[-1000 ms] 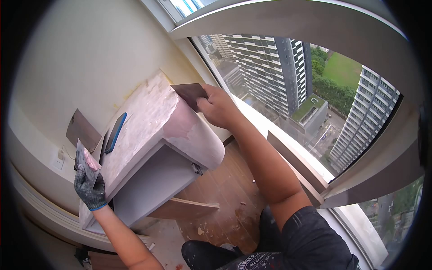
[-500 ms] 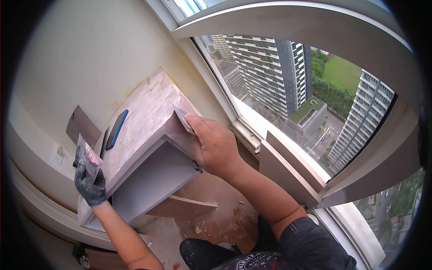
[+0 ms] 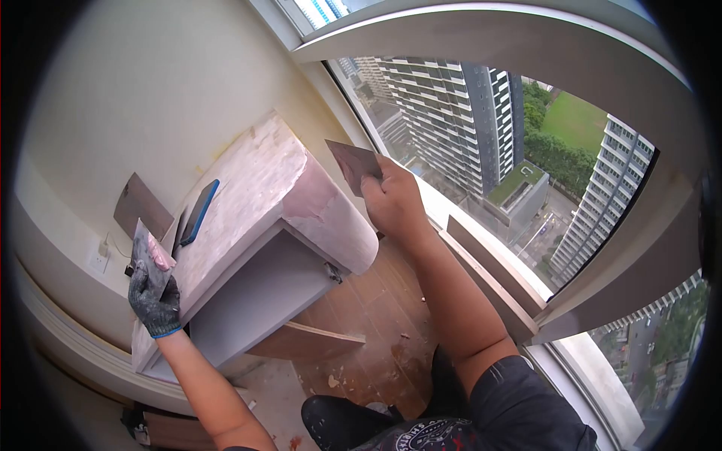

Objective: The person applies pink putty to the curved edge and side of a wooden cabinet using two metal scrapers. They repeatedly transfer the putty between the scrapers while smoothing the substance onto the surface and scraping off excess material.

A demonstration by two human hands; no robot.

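Observation:
My left hand [image 3: 156, 301], in a dark grey glove with a blue cuff, grips a metal plate [image 3: 148, 264] that carries a lump of pink paste [image 3: 159, 254]. Bare, my right hand [image 3: 392, 197] pinches a thin flat scraper blade [image 3: 353, 165] with some pink paste on its face. The blade is in the air, apart from the cabinet, near the window. Below and left of it is the cabinet [image 3: 248, 177], its top mottled white and pink. Smooth pink paste [image 3: 312, 193] covers part of its rounded corner. A blue-edged phone [image 3: 200, 213] lies on the top.
A brown panel [image 3: 141, 207] leans by the wall near a socket [image 3: 99, 258]. The cabinet's compartment [image 3: 259, 289] is open at the front. A curved board [image 3: 308, 342] lies over the debris-strewn wooden floor [image 3: 376, 316]. Boards [image 3: 489, 278] stand below the window at right.
My right hand has lifted the scraper off the cabinet's corner and moved it up and right, uncovering the pink rounded side. My left hand has barely moved.

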